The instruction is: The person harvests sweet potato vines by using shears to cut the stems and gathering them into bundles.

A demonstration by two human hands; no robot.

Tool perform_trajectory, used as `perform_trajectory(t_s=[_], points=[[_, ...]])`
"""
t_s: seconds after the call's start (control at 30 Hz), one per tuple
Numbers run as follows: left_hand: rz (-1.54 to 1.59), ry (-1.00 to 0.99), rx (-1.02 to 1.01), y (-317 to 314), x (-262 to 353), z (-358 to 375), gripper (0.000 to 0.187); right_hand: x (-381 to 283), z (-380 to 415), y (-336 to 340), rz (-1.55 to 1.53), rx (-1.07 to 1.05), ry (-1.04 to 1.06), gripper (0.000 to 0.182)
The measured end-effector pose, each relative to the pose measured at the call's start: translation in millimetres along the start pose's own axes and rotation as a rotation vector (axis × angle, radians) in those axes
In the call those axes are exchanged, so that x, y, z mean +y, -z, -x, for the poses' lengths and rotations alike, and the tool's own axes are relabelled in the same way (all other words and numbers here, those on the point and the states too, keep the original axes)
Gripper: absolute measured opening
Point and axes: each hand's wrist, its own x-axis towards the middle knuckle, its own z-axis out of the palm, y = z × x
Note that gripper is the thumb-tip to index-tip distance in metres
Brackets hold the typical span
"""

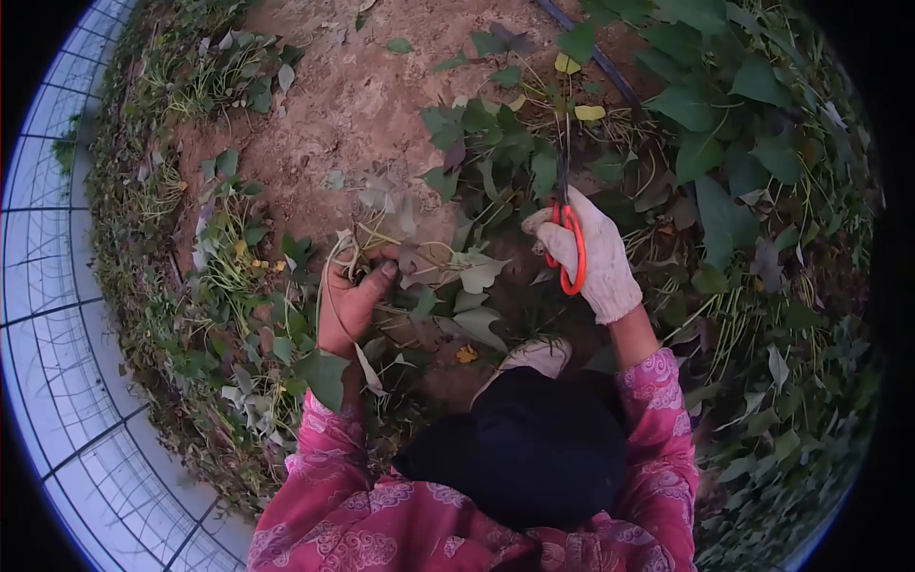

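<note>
My left hand (351, 300), bare, is closed around several leafy vine stems (429, 250). Their pale cut-looking ends stick up by the thumb, and leaves (481, 274) spread out to the right. A white work glove covers my right hand (593, 250), which grips scissors (569, 250) by the orange-red handles. The dark blades point away from me into the standing vines, beside some yellow leaves (589, 112). Whether the blades are apart cannot be made out.
Dense vines (705, 124) grow along the right, with a dark hose (600, 57) running through them. Bare reddish soil (353, 105) lies ahead. More vines (214, 286) line the left, beside a white gridded wall (57, 257). My shoe (538, 357) is below.
</note>
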Motion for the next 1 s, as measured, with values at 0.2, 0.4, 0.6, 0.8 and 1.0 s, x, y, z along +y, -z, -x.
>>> perform_trajectory(t_s=[0.2, 0.4, 0.6, 0.8, 1.0], points=[[0.18, 0.092, -0.056, -20.4, -19.7, -9.8, 0.021, -35.3, 10.8, -27.5, 0.046, -0.106, 0.165, 0.049], [0.042, 0.067, -0.199, -24.5, -16.3, -9.9, 0.021, -12.7, 16.4, -41.2, 0.282, -0.244, 0.187, 0.033], [-0.106, 0.127, 0.065, 35.6, -21.3, -3.7, 0.02, 51.6, 28.7, -23.3, 0.75, -0.629, 0.053, 0.026], [-0.753, 0.059, -0.452, 2.5, -9.6, -1.7, 0.038, 61.7, 35.4, 7.2, 0.731, -0.35, -0.019, 0.022], [-0.658, -0.46, -0.521, -104.7, -86.9, -66.0, 0.029, 9.4, -21.4, 38.1, 0.88, -0.016, 0.23, 0.029]])
